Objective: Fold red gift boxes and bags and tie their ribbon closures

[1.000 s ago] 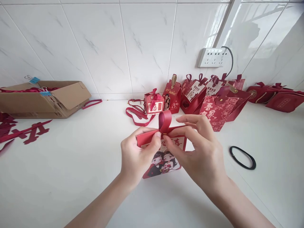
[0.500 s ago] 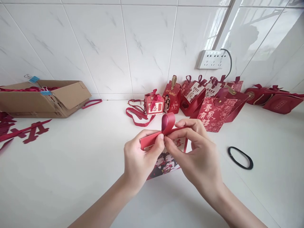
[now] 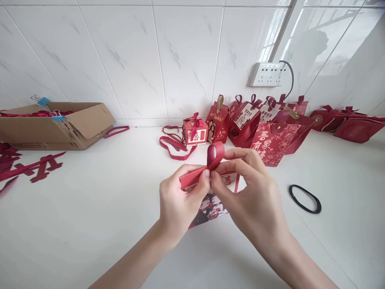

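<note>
In front of me is a red gift box (image 3: 213, 206) with a cartoon couple and red lettering on its white front panel. My left hand (image 3: 182, 198) pinches the red top edge of the box between thumb and fingers. A loop of red ribbon (image 3: 219, 151) stands up from the middle of that edge. Close against it, my right hand (image 3: 249, 188) is closed, thumb and index fingertips meeting at the foot of the loop. Whatever lies between those fingertips is mostly hidden. The lower sides of the box are partly covered by my hands.
Several finished-looking red gift boxes (image 3: 275, 142) stand along the tiled wall under a white power strip (image 3: 267, 75). A cardboard box (image 3: 48, 132) with ribbons and blue clips sits at left, near loose red ribbons (image 3: 42, 168). A black loop (image 3: 305, 199) lies at right.
Both hands and the gift box have shifted very slightly right. The right fingers have drawn in around the base of the ribbon loop, which leans a little more to the right.
</note>
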Tool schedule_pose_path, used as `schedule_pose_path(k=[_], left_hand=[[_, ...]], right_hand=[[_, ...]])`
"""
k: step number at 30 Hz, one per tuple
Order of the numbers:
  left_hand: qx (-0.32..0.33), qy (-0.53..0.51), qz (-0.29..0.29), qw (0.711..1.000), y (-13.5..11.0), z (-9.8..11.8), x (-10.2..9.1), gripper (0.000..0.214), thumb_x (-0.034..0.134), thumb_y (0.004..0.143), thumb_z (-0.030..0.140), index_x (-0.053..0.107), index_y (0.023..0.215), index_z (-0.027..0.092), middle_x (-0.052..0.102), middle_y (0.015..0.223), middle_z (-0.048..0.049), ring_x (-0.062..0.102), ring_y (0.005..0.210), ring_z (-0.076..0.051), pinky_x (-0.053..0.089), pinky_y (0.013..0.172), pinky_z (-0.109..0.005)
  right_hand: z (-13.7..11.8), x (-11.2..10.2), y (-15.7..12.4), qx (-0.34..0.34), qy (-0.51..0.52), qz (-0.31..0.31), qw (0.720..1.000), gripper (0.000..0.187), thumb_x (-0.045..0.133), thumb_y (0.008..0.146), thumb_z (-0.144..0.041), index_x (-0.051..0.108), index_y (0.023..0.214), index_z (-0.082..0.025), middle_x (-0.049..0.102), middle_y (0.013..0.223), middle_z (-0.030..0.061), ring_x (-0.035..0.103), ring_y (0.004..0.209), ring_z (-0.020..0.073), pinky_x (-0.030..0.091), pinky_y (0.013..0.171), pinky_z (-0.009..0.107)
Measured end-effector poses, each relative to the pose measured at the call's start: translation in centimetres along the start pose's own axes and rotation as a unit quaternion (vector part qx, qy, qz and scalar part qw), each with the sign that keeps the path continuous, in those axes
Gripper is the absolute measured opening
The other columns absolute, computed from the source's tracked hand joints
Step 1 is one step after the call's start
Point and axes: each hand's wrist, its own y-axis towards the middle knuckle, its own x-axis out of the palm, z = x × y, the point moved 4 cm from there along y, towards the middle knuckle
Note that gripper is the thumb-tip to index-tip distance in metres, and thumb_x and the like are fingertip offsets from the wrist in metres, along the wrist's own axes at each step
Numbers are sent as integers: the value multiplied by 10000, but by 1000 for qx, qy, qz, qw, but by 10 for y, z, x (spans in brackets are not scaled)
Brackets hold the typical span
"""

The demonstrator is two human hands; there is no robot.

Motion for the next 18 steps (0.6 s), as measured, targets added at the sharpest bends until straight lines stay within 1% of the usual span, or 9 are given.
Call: schedule_pose_path(k=[5, 7, 8, 10, 12, 13, 15, 18], left_hand=[[-15, -17, -8, 1000, 0, -2, 1, 74, 614, 769, 232, 654, 711, 207, 642, 553, 54, 583, 473, -83, 470, 447, -155], [-19, -20, -9, 1000, 0, -3, 1, 68, 616, 766, 228, 658, 716, 208, 642, 554, 55, 585, 475, -84, 470, 448, -153], [-20, -20, -8, 1000, 0, -3, 0, 66, 615, 764, 225, 658, 717, 207, 643, 557, 54, 588, 478, -86, 473, 453, -155], [-18, -16, -6, 1000, 1, -3, 0, 67, 611, 759, 222, 651, 710, 201, 645, 558, 50, 589, 480, -90, 479, 463, -160], [-14, -14, -5, 1000, 1, -2, 0, 73, 606, 757, 224, 640, 699, 195, 642, 551, 49, 585, 473, -89, 480, 465, -161], [-13, -14, -4, 1000, 1, -1, 0, 79, 604, 756, 228, 636, 694, 192, 640, 546, 48, 582, 469, -88, 480, 464, -161], [-16, -13, -3, 1000, 2, -1, 0, 86, 602, 756, 234, 635, 690, 190, 641, 547, 45, 583, 468, -89, 482, 466, -162], [-21, -12, 0, 1000, 1, -2, 0, 79, 607, 750, 232, 645, 695, 191, 651, 561, 40, 594, 481, -97, 494, 477, -168]], right_hand=[[-8, 2, -5, -89, -75, 34, 993, 75, 553, 810, -124, 553, 771, -187, 572, 978, 94, 590, 821, 197, 507, 608, 324], [-9, 0, -5, -106, -84, 37, 990, 88, 536, 817, -117, 546, 774, -192, 569, 964, 96, 590, 826, 205, 502, 602, 328], [-8, -1, -3, -110, -74, 28, 991, 95, 531, 818, -114, 547, 775, -197, 568, 946, 90, 591, 820, 202, 501, 600, 325], [-4, -3, 0, -105, -35, -8, 994, 106, 531, 814, -110, 557, 773, -204, 564, 913, 75, 594, 814, 191, 504, 605, 310], [2, -6, 4, -84, 6, -44, 995, 101, 544, 806, -120, 561, 758, -206, 562, 905, 64, 594, 841, 185, 509, 616, 293], [4, -7, 5, -70, 22, -50, 996, 89, 554, 801, -131, 556, 754, -206, 563, 908, 61, 592, 857, 186, 511, 622, 289], [8, -9, 6, -48, 49, -40, 997, 54, 579, 793, -164, 548, 803, -207, 569, 915, 54, 591, 855, 183, 518, 642, 293], [9, -7, 6, -37, 65, -45, 996, 196, 605, 788, -212, 544, 974, -207, 592, 931, 51, 599, 800, 173, 525, 666, 307]])
